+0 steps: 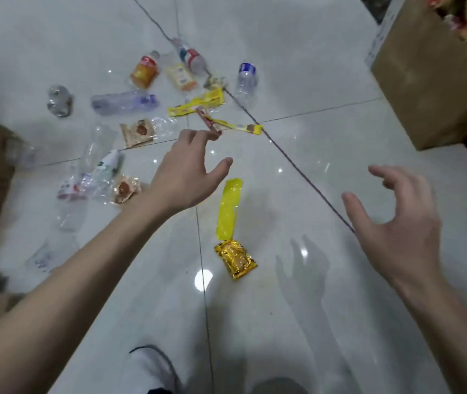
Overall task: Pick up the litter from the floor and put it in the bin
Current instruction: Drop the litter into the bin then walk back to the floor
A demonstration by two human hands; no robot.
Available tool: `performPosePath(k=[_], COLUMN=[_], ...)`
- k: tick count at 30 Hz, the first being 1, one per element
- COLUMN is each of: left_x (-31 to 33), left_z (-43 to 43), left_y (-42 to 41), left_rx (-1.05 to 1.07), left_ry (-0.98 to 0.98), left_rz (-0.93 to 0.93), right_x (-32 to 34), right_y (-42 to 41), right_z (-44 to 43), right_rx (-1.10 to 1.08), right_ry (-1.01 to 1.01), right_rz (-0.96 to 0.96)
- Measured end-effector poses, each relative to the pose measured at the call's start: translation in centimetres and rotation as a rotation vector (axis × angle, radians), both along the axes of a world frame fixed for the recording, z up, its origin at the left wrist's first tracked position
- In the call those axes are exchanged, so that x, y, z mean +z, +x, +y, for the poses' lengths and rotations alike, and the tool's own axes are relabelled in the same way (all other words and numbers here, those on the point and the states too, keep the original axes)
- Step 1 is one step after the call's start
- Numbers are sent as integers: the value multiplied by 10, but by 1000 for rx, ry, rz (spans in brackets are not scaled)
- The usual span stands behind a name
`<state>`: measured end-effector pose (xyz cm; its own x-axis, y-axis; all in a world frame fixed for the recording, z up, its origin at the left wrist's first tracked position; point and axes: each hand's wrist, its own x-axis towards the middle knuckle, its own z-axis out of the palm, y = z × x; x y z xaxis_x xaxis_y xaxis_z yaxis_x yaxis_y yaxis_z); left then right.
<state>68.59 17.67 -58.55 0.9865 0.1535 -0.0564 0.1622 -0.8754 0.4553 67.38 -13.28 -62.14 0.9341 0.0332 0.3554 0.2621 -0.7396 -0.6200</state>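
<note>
The left hand (187,172) reaches out with fingers spread and holds nothing. The yellow wrapper (229,213) lies on the floor (297,66) just right of its thumb, long axis pointing away from the person. The right hand (397,220) is also spread and empty, farther from the wrapper.

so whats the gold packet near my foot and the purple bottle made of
The crinkled gold snack packet looks like metallised foil film: shiny, creased, catching glints. The flattened purple-tinted clear bottle appears thin transparent plastic, since the floor shows through its crushed walls.
</note>
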Motion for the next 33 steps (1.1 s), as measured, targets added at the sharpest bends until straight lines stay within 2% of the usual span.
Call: performPosePath(k=[4, 9, 19, 22, 28, 33], left_x=[-20, -84, -196, -217, -245, -249], left_z=[30, 35, -14, -20, -12, 2], left_y=[-37, -66, -105, -109, -118, -124], left_rx=[137, 195, 50, -2, -219, -224], left_ry=[35, -10, -85, -34, 205, 218], left_rz=[52, 156, 365, 342, 277, 251], right_x=[-30, -87, -156, -170, -197, -219], right_y=[-1, -7, 12, 19, 33, 45], right_z=[47, 97, 135, 144, 169, 196], right_rx=[189, 319, 337, 339, 389, 462], right_ry=[35, -18, -143, -171, -175, -252], right_rz=[5, 130, 263, 284, 306, 327])
